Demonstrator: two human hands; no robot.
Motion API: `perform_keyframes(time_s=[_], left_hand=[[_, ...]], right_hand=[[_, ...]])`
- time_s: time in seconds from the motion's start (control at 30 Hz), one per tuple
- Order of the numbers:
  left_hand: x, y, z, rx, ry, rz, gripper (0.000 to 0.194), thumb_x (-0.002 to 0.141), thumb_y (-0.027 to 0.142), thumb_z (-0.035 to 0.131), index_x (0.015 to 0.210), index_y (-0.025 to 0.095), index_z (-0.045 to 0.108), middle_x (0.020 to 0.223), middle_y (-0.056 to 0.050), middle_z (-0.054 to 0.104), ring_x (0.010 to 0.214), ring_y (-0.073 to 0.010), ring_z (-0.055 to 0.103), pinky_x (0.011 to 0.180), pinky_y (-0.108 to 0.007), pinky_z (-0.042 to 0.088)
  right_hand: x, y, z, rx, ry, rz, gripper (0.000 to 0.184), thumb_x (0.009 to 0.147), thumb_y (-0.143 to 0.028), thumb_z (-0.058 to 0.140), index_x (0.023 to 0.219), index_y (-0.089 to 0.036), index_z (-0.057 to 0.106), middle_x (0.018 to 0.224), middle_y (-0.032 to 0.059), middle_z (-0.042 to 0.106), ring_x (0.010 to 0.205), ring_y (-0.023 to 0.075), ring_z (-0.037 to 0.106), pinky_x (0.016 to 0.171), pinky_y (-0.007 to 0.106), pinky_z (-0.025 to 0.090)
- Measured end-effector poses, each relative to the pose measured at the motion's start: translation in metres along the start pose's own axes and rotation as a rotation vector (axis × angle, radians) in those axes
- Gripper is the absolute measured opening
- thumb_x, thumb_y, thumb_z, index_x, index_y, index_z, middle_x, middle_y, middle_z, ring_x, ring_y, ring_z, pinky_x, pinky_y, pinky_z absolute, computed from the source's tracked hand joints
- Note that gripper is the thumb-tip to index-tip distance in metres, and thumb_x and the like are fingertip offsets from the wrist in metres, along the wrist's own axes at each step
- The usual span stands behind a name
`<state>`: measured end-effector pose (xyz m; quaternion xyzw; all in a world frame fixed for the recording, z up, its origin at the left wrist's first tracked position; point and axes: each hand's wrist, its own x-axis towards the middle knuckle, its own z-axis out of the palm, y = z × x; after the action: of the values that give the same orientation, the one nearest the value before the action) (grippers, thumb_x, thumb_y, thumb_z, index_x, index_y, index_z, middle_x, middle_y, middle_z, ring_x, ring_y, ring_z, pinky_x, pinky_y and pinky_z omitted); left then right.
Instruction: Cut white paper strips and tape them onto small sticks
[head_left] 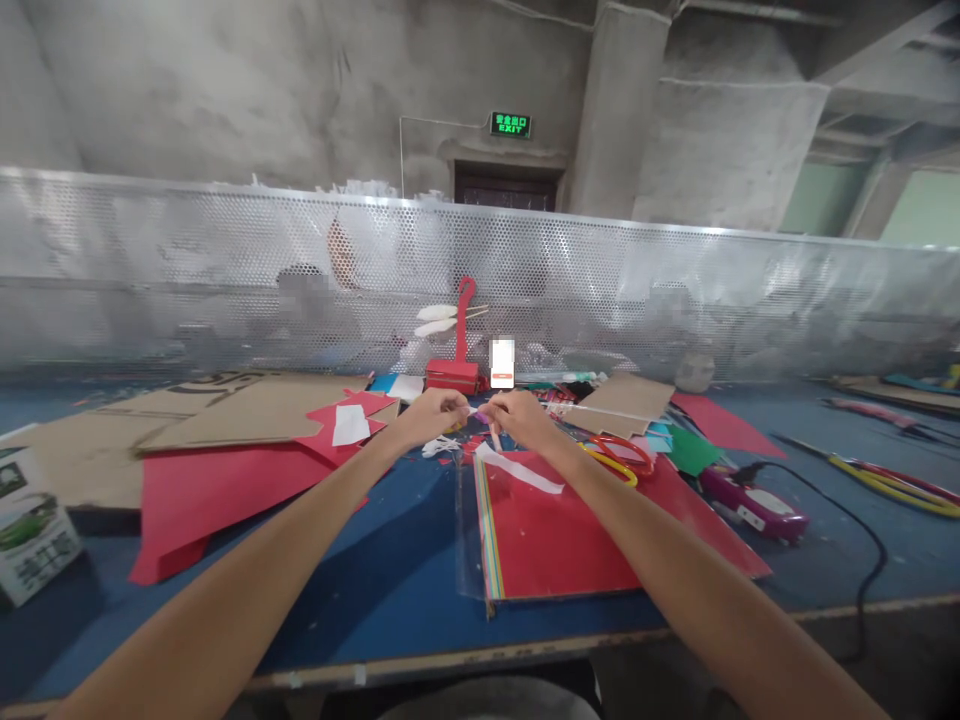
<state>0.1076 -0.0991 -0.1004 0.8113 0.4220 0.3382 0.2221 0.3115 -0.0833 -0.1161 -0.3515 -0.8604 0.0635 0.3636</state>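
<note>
Both of my hands meet over the middle of the table, their fingertips nearly touching. My left hand (439, 412) is closed in a pinch at the pale end of a small purple-and-white piece (481, 415). My right hand (519, 416) pinches its purple end; the piece is too small to name. Just beyond stands a phone (502, 365) with a lit screen. Left of it is a red paper box (452, 375) with an upright hooked red strip (463, 320). Thin white strings (441, 447) lie below my left hand.
A stack of red paper (562, 540) in a clear sleeve lies front right, with red- and yellow-handled scissors (615, 460) behind. Cardboard (247, 415) and red sheets cover the left. A purple corded device (756, 505), more scissors (892, 485) and a printed carton (34, 525) flank these. Perforated metal panel (562, 265) stands behind.
</note>
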Motion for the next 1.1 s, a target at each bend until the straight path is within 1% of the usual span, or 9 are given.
perform_keyframes(time_s=[0.1,0.17,0.23,0.37,0.53,0.63,0.73,0.9,1.1], left_hand=[[0.000,0.002,-0.001,0.017,-0.008,0.010,0.027,0.080,0.039,0.054,0.077,0.014,0.064,0.072,-0.004,0.065,0.064,-0.0135,0.056,0.059,-0.023,0.042],[0.000,0.003,-0.001,0.040,-0.007,0.009,0.026,0.080,0.038,0.053,0.077,0.015,0.063,0.072,-0.004,0.065,0.063,-0.0133,0.056,0.059,-0.023,0.042],[0.000,0.003,-0.002,0.067,-0.006,0.004,0.025,0.079,0.037,0.052,0.073,0.015,0.063,0.069,-0.004,0.064,0.062,-0.0130,0.055,0.058,-0.023,0.041],[0.000,0.004,-0.002,0.084,-0.034,-0.010,0.024,0.078,0.035,0.052,0.067,0.015,0.060,0.064,-0.002,0.061,0.060,-0.0123,0.053,0.057,-0.022,0.039],[-0.002,0.006,-0.002,0.160,-0.002,0.012,0.024,0.079,0.031,0.049,0.068,0.015,0.062,0.063,-0.001,0.058,0.057,-0.0110,0.049,0.053,-0.022,0.035],[-0.002,0.006,-0.002,0.220,0.021,0.067,0.028,0.081,0.030,0.045,0.065,0.014,0.062,0.061,0.000,0.055,0.057,-0.0109,0.047,0.053,-0.022,0.034],[-0.002,0.005,-0.003,0.258,0.045,0.086,0.031,0.083,0.030,0.044,0.071,0.014,0.067,0.062,-0.001,0.059,0.057,-0.0117,0.049,0.054,-0.022,0.035],[-0.003,0.001,-0.002,0.310,0.116,0.075,0.029,0.084,0.031,0.047,0.087,0.016,0.072,0.078,-0.003,0.070,0.065,-0.0142,0.059,0.059,-0.023,0.041],[-0.001,0.002,0.001,0.289,0.152,0.113,0.020,0.078,0.031,0.057,0.079,0.016,0.071,0.081,-0.004,0.071,0.067,-0.0146,0.061,0.061,-0.022,0.043]], right_hand=[[0.000,0.000,0.001,-0.030,-0.019,0.027,0.063,0.098,-0.049,0.036,0.050,-0.016,0.058,0.042,0.0006,0.055,0.050,0.0117,0.055,0.060,0.022,0.034],[0.000,-0.002,0.000,-0.011,-0.030,0.032,0.066,0.098,-0.049,0.033,0.048,-0.016,0.058,0.040,0.0009,0.053,0.049,0.0121,0.055,0.060,0.022,0.036],[0.000,-0.004,0.000,0.032,-0.018,0.019,0.058,0.097,-0.047,0.038,0.056,-0.016,0.063,0.049,0.0014,0.060,0.053,0.0125,0.058,0.061,0.022,0.038],[0.000,-0.009,0.000,0.132,0.052,-0.036,0.025,0.085,-0.040,0.061,0.087,-0.017,0.070,0.078,0.0024,0.071,0.067,0.0138,0.064,0.064,0.022,0.042],[0.001,-0.011,0.003,0.266,0.071,-0.061,0.016,0.084,-0.031,0.063,0.090,-0.017,0.068,0.088,0.0047,0.072,0.079,0.0155,0.066,0.072,0.024,0.047],[0.001,-0.009,0.003,0.293,0.084,-0.016,0.013,0.082,-0.026,0.063,0.090,-0.016,0.068,0.086,0.0051,0.071,0.077,0.0158,0.066,0.073,0.026,0.048],[0.001,-0.007,0.002,0.313,0.075,0.053,0.016,0.078,-0.021,0.064,0.093,-0.016,0.067,0.082,0.0047,0.070,0.074,0.0158,0.065,0.071,0.027,0.048],[0.001,-0.006,0.004,0.366,0.025,0.084,0.022,0.077,-0.028,0.067,0.095,-0.016,0.065,0.087,0.0051,0.069,0.075,0.0161,0.065,0.069,0.027,0.049],[0.002,-0.009,0.010,0.408,0.027,0.077,0.029,0.079,-0.043,0.065,0.090,-0.016,0.063,0.080,0.0045,0.067,0.070,0.0158,0.063,0.064,0.026,0.049]])
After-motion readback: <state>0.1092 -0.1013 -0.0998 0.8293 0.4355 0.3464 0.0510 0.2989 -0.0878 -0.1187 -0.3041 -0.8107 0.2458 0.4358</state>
